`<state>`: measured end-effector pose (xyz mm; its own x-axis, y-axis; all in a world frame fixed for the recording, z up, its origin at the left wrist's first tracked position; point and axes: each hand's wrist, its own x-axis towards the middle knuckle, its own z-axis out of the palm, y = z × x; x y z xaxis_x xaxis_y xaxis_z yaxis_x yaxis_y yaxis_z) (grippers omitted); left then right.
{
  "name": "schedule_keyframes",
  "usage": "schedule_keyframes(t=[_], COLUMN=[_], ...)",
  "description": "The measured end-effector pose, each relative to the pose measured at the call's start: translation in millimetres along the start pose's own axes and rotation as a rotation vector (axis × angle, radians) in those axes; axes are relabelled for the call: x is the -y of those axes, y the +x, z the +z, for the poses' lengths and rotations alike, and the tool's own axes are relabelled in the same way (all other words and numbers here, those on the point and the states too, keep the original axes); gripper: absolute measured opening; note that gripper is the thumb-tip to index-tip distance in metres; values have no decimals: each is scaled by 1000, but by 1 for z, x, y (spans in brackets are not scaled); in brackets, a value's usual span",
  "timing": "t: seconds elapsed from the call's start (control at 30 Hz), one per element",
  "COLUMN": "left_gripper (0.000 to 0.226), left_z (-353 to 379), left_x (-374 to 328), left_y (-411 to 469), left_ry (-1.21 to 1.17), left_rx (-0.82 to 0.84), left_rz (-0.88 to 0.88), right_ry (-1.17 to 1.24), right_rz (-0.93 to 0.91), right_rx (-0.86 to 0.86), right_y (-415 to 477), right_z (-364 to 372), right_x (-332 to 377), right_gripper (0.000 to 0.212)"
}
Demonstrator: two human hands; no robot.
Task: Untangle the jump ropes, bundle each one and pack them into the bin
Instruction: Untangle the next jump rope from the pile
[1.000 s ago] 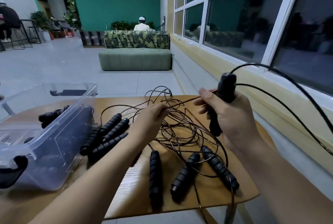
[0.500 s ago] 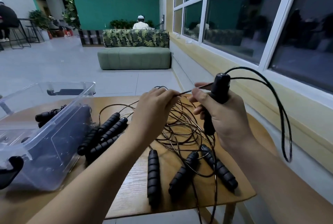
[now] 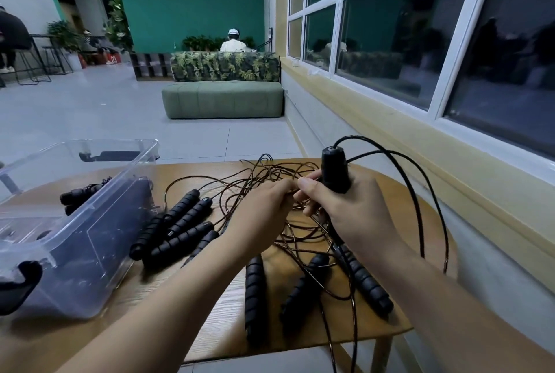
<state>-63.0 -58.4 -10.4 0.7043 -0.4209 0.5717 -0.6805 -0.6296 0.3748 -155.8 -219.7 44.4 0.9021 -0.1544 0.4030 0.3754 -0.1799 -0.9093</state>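
A tangle of thin dark jump-rope cord [image 3: 270, 180] lies on the round wooden table [image 3: 210, 330]. My right hand [image 3: 345, 213] grips an upright black handle [image 3: 334, 170], and its cord loops out to the right [image 3: 420, 192]. My left hand [image 3: 261, 213] pinches the cord just left of that handle, fingertips meeting the right hand. Several black foam handles lie grouped at the left [image 3: 177, 228], and three more [image 3: 306, 285] lie near the front edge. The clear plastic bin [image 3: 78, 240] stands at the left with bundled black handles [image 3: 81, 194] inside.
The table's front and right edges are close to my arms. A wall with a window sill [image 3: 450, 162] runs along the right. A green bench [image 3: 222, 99] stands on the tiled floor beyond, and people sit far off.
My left hand has slid along the cord toward my right hand until the fingertips meet. The loop of cord on the right has grown tighter and hangs closer to the handle.
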Motion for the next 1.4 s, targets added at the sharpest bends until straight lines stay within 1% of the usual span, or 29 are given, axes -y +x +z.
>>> schedule_keyframes(t=[0.03, 0.13, 0.23, 0.33, 0.47, 0.6, 0.7, 0.8, 0.9, 0.97, 1.07, 1.13, 1.27, 1.4], left_gripper=[17, 19, 7, 19, 22, 20, 21, 34, 42, 46, 47, 45, 24, 20], left_z=[1, -2, -5, -9, -14, -25, -30, -25, -14, -7, -2, 1, 8, 5], left_x=[7, 24, 40, 51, 53, 32, 9, -10, -22, -22, -12, 0, 29, 48], left_y=[0, 0, 2, 4, 10, 17, 20, 20, 16, 12, 9, 9, 6, 6], left_ry=[-4, -38, -34, 1, 31, 43, 109, 180, 208, 195, 50, -9, -27, 4], left_rx=[4, -25, -46, -38, -108, -227, -278, -210, -111, -58, -20, 3, 19, -21], left_rz=[-40, -144, -191, -199, -175, -78, 6, 76, 95, 83, 51, 3, -109, -157], right_ry=[23, 94, 160, 201, 267, 318, 297, 245, 133, 61, 11, -4, 40, 104], right_rz=[4, 21, 48, 59, 81, 112, 112, 118, 100, 92, 90, 74, 25, -2], right_rx=[-3, -41, -123, -205, -251, -175, -101, -92, -122, -129, -80, -42, -17, -59], right_y=[0, 1, 8, 15, 21, 18, 15, 14, 12, 11, 9, 6, 3, 4], right_z=[-1, -9, -22, -32, -33, -25, -16, -7, 0, 3, 4, 5, 3, -9], right_x=[3, 13, 15, 13, 10, 9, 6, 0, -5, -9, -11, -8, 4, 18], right_gripper=[7, 9, 13, 12, 12, 28, 32, 23, 2, 4, 4, 5, 3, 6])
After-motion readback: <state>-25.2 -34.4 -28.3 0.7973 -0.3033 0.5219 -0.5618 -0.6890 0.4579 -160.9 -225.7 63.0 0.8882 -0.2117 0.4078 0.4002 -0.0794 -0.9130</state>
